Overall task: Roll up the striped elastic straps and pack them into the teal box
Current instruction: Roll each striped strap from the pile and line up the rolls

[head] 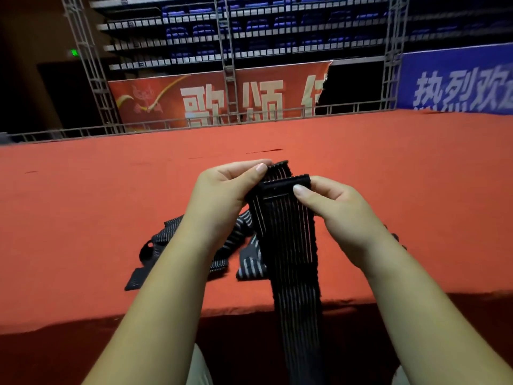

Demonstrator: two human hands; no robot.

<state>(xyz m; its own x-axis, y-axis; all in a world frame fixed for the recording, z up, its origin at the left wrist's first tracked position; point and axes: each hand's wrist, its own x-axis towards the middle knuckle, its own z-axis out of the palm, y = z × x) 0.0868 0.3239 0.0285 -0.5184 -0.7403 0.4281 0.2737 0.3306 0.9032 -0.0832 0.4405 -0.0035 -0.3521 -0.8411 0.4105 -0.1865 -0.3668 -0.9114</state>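
Note:
A black elastic strap with thin pale stripes is held up above the red surface, its top end folded over into a small first turn. My left hand pinches that folded end from the left, and my right hand pinches it from the right with the thumb on top. The strap's long tail hangs down over the front edge towards my lap. More striped straps lie in a loose heap on the surface behind my left forearm. No teal box is in view.
The red cloth-covered surface stretches far ahead and to both sides; its front edge runs just below the heap. Metal trusses, a red banner and a blue banner stand beyond it.

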